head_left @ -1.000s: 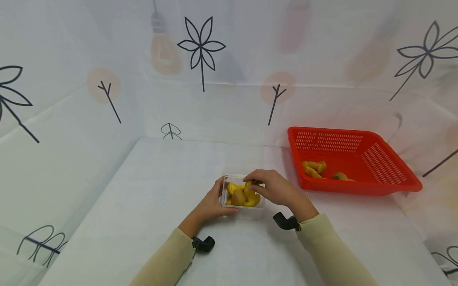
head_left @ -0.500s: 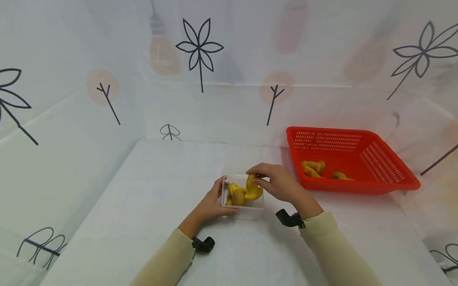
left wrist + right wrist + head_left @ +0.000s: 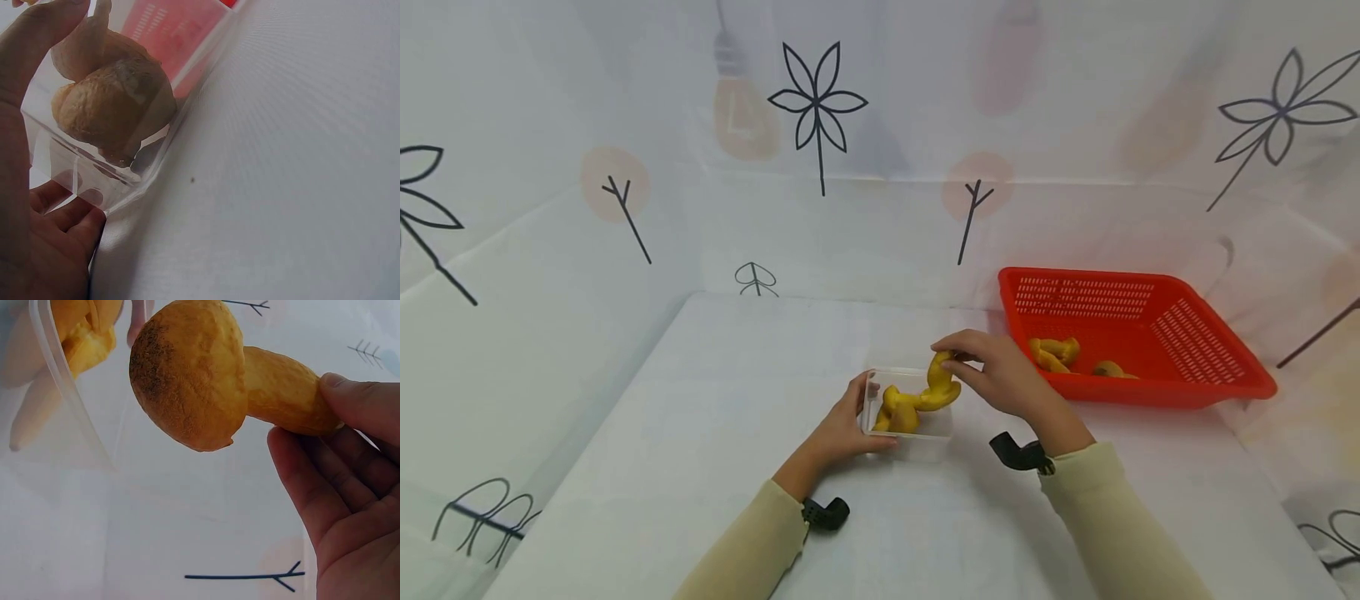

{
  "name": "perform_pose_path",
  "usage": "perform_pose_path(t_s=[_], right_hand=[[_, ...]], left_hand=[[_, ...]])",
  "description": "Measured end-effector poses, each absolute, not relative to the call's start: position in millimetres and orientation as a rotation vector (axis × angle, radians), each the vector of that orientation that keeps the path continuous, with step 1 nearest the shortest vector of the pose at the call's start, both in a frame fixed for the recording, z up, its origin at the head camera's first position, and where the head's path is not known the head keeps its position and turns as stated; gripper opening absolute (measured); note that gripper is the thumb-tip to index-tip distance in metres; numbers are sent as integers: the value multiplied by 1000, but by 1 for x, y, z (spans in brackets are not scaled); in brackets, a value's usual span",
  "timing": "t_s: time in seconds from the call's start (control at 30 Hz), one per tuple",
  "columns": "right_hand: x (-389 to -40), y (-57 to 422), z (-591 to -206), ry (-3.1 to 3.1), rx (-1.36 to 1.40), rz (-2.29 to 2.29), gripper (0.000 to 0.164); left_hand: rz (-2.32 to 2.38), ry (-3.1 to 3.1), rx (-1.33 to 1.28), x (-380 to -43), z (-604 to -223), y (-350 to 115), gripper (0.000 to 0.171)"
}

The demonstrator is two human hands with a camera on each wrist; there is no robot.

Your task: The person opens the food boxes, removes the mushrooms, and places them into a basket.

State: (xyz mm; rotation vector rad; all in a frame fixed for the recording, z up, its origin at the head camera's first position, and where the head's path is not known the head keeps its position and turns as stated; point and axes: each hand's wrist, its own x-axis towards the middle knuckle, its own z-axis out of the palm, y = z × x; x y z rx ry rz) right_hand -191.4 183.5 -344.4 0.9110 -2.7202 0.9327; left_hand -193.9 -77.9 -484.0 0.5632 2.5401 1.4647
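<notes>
In the head view my left hand (image 3: 841, 429) grips the left side of a small clear plastic box (image 3: 913, 436) on the table. Its thumb lies along the near side. Yellow-brown mushrooms (image 3: 901, 415) lie in the left part of the box; the left wrist view shows a mushroom (image 3: 115, 103) through the clear wall. My right hand (image 3: 996, 375) pinches a yellow mushroom (image 3: 940, 379) by the stem end, over the box's right rim. In the right wrist view this mushroom (image 3: 187, 378) has a broad cap with a dark patch, held between thumb and fingers.
A red perforated plastic basket (image 3: 1150, 392) stands at the back right, just behind my right hand. Several mushrooms (image 3: 1052, 354) lie in its left part. White cloth covers the table (image 3: 737, 400), and a patterned white sheet (image 3: 880, 242) hangs behind it.
My right hand has raised the mushroom from among the others in the box and moved it up and to the right. The left hand and box have stayed in place.
</notes>
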Motion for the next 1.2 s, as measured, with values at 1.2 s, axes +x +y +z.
perform_pose_path(t_s=[1.2], right_hand=[[-209, 276, -319, -2774, 201, 1026, 45]], left_hand=[[1478, 2544, 590, -193, -484, -78, 111]])
